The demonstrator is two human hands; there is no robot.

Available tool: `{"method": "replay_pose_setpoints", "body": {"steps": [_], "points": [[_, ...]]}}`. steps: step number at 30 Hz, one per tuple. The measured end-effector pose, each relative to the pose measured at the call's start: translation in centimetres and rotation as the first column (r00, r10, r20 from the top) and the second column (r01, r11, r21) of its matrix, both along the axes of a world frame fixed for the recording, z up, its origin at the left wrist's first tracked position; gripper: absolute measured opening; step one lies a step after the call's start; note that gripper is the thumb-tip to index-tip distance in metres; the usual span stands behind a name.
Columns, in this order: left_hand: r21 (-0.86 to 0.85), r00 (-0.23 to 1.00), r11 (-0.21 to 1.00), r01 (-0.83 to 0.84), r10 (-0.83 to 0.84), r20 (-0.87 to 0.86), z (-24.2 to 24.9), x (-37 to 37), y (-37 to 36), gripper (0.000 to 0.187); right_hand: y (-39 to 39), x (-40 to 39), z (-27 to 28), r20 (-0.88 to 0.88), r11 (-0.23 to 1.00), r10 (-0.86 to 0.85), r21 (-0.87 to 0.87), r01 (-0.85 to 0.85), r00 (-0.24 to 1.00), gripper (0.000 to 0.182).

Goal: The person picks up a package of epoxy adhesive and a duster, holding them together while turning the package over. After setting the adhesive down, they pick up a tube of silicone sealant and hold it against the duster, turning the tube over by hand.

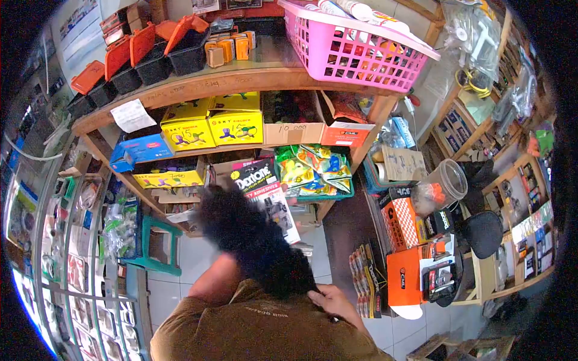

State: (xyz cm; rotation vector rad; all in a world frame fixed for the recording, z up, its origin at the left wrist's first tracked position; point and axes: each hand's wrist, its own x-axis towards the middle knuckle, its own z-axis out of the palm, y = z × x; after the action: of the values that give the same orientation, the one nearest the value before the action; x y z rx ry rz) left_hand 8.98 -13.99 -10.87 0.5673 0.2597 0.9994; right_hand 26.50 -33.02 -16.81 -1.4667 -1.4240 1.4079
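Observation:
A black, soft-looking cloth-like thing [259,240] stretches from my chest up toward the shelf. Its far end is blurred, and its exact kind does not show. At its lower left, my left hand [215,280] shows only as a bare stretch near the wrist; the fingers are hidden by the black material. My right hand [334,301] is at the lower right end of the material, with thumb and fingers closed on its edge. The brown shirt [259,328] fills the bottom. Just beyond the material is a Dextone adhesive pack [256,183].
A wooden shelf [223,81] ahead carries a pink basket [361,54], black bins with orange lids and yellow boxes [235,128]. A green stool [158,246] stands left. To the right are an orange box [404,278] and a clear plastic tub [442,186].

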Motion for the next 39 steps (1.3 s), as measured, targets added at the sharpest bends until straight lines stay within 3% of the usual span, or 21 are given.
{"method": "replay_pose_setpoints", "body": {"steps": [4, 5, 6, 8, 10, 12, 13, 17, 20, 21, 23, 26, 27, 29, 30, 32, 33, 34, 36, 37, 39], "points": [[0.054, 0.812, 0.985, 0.165, -0.167, 0.559, -3.9, -1.2, 2.2, 0.071, 0.0, 0.1, -0.3, -0.090, 0.979, -0.165, -0.136, 0.152, 0.982, 0.030], [0.081, 0.787, 0.972, 0.221, -0.226, 0.574, -4.8, -1.4, 2.6, 0.073, 0.0, 0.1, -0.5, -0.111, 0.976, -0.189, -0.127, 0.174, 0.976, 0.030], [-0.130, 0.968, 0.990, -0.064, 0.093, 0.234, 0.2, 0.1, 0.5, 0.070, 0.1, 0.0, -0.4, -0.112, 0.977, -0.188, -0.127, 0.173, 0.976, 0.030], [-0.071, 0.993, 0.997, 0.036, -0.028, 0.114, -0.8, 0.1, 0.6, 0.070, 0.1, 0.1, -0.1, -0.028, 1.000, -0.015, -0.003, 0.015, 1.000, 0.031], [0.137, 0.971, 0.991, 0.002, -0.035, 0.237, -1.6, 0.1, 1.2, 0.078, 0.3, -0.3, 0.1, -0.112, 0.986, -0.144, -0.099, 0.133, 0.983, 0.031], [0.061, 0.759, 0.983, 0.175, -0.175, 0.627, -3.5, -0.8, 2.1, 0.072, 0.3, -0.2, 0.2, -0.179, 0.952, -0.269, -0.202, 0.232, 0.946, 0.031], [-0.189, 0.943, 0.979, -0.069, 0.126, 0.309, -0.9, 0.1, 1.0, 0.074, 0.3, 0.2, 0.0, -0.109, 0.971, -0.190, -0.169, 0.170, 0.976, 0.031], [-0.112, 0.996, 0.994, 0.013, -0.003, 0.088, 0.2, 0.3, 0.3, 0.066, 0.1, 0.8, -0.5, 0.031, 0.998, -0.058, -0.031, 0.059, 0.998, 0.033], [-0.072, 0.853, 0.996, 0.057, -0.011, 0.522, -1.7, -0.7, 1.6, 0.065, 0.4, 0.1, 0.4, -0.253, 0.957, -0.267, -0.181, 0.225, 0.930, 0.034], [-0.195, 0.935, 0.962, -0.191, 0.239, 0.262, -0.7, 0.0, 1.4, 0.062, 0.4, 0.4, 0.3, -0.251, 0.959, -0.263, -0.177, 0.222, 0.932, 0.034], [-0.052, 0.989, 0.993, -0.106, 0.111, 0.099, -2.5, 0.0, 2.4, 0.060, 0.1, 1.0, -0.2, -0.062, 0.996, -0.012, -0.086, 0.007, 0.998, 0.032], [0.021, 1.000, 1.000, -0.018, 0.019, -0.025, 0.8, 0.3, 0.4, 0.060, 0.2, 1.2, -0.1, -0.020, 0.997, -0.023, -0.070, 0.022, 1.000, 0.031], [-0.058, 0.989, 0.993, -0.107, 0.112, 0.094, 1.2, 0.4, 0.5, 0.061, 0.4, 1.0, 0.3, -0.019, 0.997, -0.024, -0.070, 0.022, 1.000, 0.031], [-0.145, 0.954, 0.971, -0.191, 0.218, 0.206, 1.4, 0.5, 0.6, 0.062, 0.8, 0.4, 1.0, -0.350, 0.937, -0.329, -0.235, 0.258, 0.877, 0.029], [-0.088, 0.961, 0.988, -0.129, 0.146, 0.233, 1.4, 0.5, 0.6, 0.063, 0.8, 0.6, 0.6, -0.351, 0.939, -0.324, -0.233, 0.254, 0.879, 0.029], [0.029, 0.963, 1.000, 0.000, -0.008, 0.268, 1.2, 0.4, 0.7, 0.066, 0.3, 1.0, -0.6, -0.026, 0.997, -0.069, -0.038, 0.068, 0.997, 0.030], [0.048, 0.992, 0.998, -0.038, 0.032, 0.120, 0.9, 0.4, 0.8, 0.068, 0.4, 0.6, 0.2, -0.062, 0.993, -0.050, 0.103, 0.056, 0.997, 0.031], [0.071, 0.997, 0.995, -0.065, 0.067, -0.031, 0.8, 0.4, 0.8, 0.070, 0.4, 0.6, 0.0, -0.063, 0.993, -0.052, 0.102, 0.059, 0.997, 0.031], [0.030, 0.941, 0.999, 0.039, -0.047, 0.335, 1.0, 0.5, 0.6, 0.071, 0.4, 0.8, -0.5, -0.117, 0.972, -0.203, -0.149, 0.185, 0.972, 0.031], [-0.126, 0.956, 0.988, -0.092, 0.123, 0.266, 0.8, 0.5, 0.6, 0.072, 0.3, 0.8, -0.2, -0.118, 0.971, -0.203, -0.152, 0.184, 0.972, 0.031], [-0.087, 0.961, 0.995, -0.052, 0.074, 0.266, -0.1, 0.2, 1.0, 0.067, 0.5, 0.9, 0.6, -0.093, 0.980, -0.162, -0.130, 0.150, 0.982, 0.031]]}}
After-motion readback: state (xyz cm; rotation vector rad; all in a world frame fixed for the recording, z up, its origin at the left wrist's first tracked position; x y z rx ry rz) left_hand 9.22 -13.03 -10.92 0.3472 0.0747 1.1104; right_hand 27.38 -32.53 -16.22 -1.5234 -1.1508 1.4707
